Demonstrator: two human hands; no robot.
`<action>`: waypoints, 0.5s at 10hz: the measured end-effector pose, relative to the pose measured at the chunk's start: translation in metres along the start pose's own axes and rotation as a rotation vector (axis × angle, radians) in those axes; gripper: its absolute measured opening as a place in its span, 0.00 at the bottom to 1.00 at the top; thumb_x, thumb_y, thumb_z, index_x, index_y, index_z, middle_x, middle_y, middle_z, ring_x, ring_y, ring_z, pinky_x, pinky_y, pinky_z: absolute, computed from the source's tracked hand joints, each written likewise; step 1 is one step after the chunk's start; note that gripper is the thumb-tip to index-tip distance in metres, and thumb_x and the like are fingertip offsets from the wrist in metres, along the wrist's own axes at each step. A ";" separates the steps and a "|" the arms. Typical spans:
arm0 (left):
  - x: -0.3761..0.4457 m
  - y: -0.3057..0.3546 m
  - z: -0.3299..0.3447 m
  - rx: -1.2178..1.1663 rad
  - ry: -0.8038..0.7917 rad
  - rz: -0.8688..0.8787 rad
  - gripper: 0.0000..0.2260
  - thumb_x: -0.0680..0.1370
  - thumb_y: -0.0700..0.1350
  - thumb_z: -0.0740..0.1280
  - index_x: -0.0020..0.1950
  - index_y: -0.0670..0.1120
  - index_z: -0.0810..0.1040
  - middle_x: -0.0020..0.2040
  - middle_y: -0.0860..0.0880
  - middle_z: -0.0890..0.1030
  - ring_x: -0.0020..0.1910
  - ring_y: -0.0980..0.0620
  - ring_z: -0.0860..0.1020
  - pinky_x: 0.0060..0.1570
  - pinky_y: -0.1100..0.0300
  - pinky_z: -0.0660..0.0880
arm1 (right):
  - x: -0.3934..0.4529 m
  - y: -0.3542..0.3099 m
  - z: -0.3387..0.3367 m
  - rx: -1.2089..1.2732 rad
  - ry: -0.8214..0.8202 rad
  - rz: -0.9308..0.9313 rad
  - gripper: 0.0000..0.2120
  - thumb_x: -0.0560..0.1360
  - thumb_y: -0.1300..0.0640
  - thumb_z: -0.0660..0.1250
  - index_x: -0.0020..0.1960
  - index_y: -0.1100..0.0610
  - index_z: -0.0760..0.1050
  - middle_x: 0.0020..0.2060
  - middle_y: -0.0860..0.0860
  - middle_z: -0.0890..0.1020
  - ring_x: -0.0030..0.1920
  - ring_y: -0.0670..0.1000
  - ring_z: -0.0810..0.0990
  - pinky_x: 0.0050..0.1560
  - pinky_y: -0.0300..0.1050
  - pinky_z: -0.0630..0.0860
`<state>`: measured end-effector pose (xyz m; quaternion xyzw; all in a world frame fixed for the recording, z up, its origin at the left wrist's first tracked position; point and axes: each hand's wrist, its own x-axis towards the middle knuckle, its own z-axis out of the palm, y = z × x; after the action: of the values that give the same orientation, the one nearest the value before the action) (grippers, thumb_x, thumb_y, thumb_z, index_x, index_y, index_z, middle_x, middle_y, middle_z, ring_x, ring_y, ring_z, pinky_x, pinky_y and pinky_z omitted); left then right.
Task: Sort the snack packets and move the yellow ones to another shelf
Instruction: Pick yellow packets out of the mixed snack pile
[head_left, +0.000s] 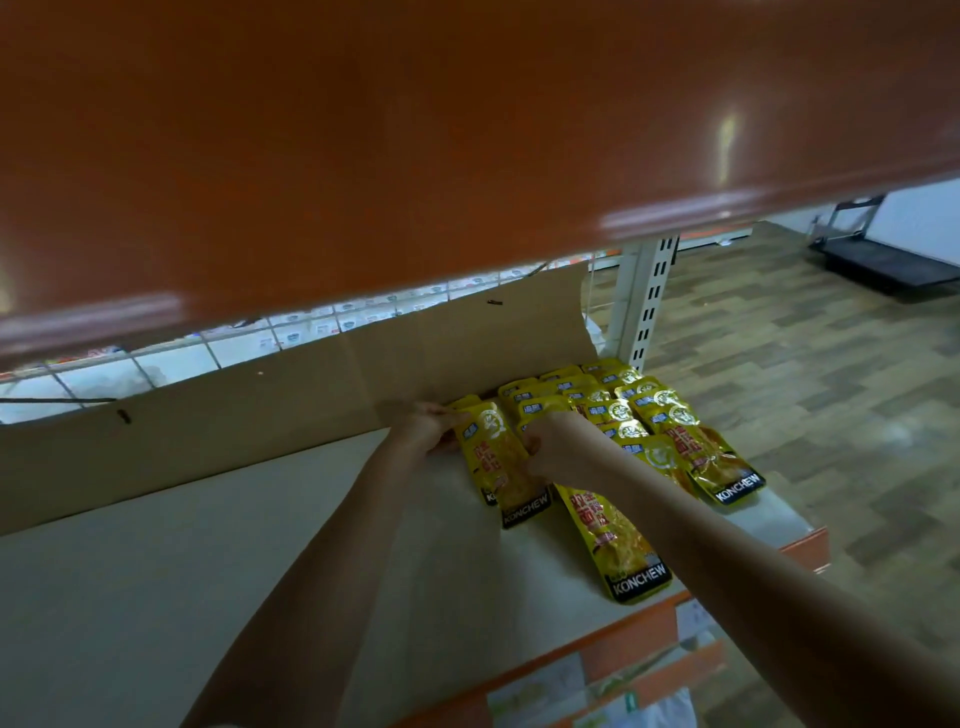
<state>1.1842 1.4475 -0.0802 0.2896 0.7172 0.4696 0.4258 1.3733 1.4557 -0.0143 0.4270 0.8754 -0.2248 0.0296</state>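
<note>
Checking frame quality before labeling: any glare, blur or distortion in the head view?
Head view: dim, yellowish light; glare streaks on the orange shelf overhead, which is blurred and fills the top half; wide-angle bending curves the cardboard and shelf edges; yellow packets are shiny but their print is readable; both hands slightly soft.

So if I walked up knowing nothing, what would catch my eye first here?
Probably the bright yellow snack packets crowded at the far right end of the pale shelf, overlapping in rows against a cardboard sheet. Next, the two bare arms reaching in: the left hand and right hand both grip one packet at the left of the pile. An orange shelf fills the top of the view.
</note>
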 end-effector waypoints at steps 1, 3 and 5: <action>0.001 -0.002 -0.002 -0.059 0.008 -0.009 0.08 0.76 0.35 0.68 0.37 0.42 0.75 0.36 0.44 0.76 0.34 0.50 0.75 0.27 0.66 0.76 | 0.010 -0.003 -0.003 -0.044 -0.106 0.061 0.07 0.75 0.62 0.60 0.41 0.63 0.75 0.33 0.53 0.76 0.37 0.50 0.75 0.28 0.37 0.65; 0.006 -0.006 -0.003 0.011 0.065 0.009 0.06 0.75 0.34 0.69 0.40 0.41 0.74 0.35 0.44 0.75 0.32 0.50 0.75 0.25 0.64 0.76 | 0.030 0.007 0.000 0.147 -0.061 0.071 0.14 0.76 0.63 0.63 0.34 0.52 0.68 0.31 0.49 0.73 0.17 0.35 0.71 0.21 0.27 0.67; 0.012 -0.008 0.001 0.193 0.133 0.085 0.09 0.76 0.40 0.70 0.37 0.49 0.75 0.35 0.48 0.77 0.28 0.55 0.76 0.43 0.57 0.77 | 0.033 0.005 0.001 0.225 -0.051 0.103 0.13 0.76 0.63 0.64 0.34 0.54 0.69 0.23 0.49 0.76 0.20 0.39 0.74 0.24 0.30 0.71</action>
<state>1.1791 1.4540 -0.0920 0.3277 0.7728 0.4341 0.3270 1.3558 1.4824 -0.0251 0.4663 0.8203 -0.3308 0.0153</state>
